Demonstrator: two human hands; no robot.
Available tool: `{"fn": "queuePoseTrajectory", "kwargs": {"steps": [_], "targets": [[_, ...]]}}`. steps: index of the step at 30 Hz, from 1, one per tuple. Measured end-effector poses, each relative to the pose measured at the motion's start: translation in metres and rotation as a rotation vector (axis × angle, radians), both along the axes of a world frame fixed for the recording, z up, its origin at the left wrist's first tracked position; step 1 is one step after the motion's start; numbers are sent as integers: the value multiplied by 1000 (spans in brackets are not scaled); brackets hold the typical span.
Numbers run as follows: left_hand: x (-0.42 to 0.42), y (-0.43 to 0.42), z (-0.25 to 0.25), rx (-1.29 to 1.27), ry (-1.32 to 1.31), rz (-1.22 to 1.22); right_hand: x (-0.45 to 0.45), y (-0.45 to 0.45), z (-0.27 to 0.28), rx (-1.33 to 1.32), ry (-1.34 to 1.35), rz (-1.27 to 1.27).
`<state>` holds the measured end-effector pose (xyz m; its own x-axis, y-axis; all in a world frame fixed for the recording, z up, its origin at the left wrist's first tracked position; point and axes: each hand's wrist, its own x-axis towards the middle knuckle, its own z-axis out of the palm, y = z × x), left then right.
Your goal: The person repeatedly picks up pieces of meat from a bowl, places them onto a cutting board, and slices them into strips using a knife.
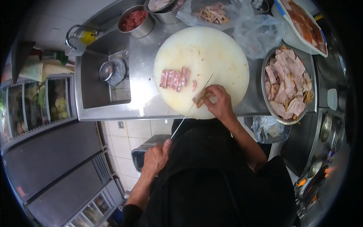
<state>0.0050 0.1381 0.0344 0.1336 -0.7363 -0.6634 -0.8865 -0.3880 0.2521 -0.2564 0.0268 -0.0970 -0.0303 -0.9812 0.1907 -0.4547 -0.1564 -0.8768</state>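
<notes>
My left hand (pixel 155 158) is closed around the handle end of a long thin knife (pixel 182 122). The blade reaches up and right over the front of a round white cutting board (pixel 227 60). On the board, my right hand (pixel 220 103) pinches a small browned piece of meat (pixel 199 100) against the blade's right side. Left of it lies a row of pink meat pieces (pixel 174 79), with a small scrap (pixel 194 85) between the row and the blade. An oval metal tray (pixel 264 99) heaped with sliced meat (pixel 289 81) stands right of the board.
A sink (pixel 107 98) with a faucet (pixel 72 38) lies left. Behind the board stand a pot of red meat (pixel 141 28), plastic bags (pixel 259 36) and meat strips (pixel 212 14). A white container with meat (pixel 302 28) is back right. A bin (pixel 143 153) stands below the counter's front edge.
</notes>
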Motion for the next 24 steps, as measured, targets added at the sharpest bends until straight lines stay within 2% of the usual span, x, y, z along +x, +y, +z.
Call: {"fn": "queuePoseTrajectory", "kwargs": {"steps": [4,13,19,22,24], "targets": [[4,3,-1,-66,-10,-48,-1,-4,-3,-9,-44,-2],[17,7,17,88,-116,-100,1,-4,-3,-20,-27,-19],[-8,-23,-11,17,-27,-261,1,-9,-7,-52,6,20],[-18,-39,-42,-14,9,-159,4,-12,-1,-103,26,33],[-15,-46,-40,39,76,-94,5,-13,5,-89,49,42]]}}
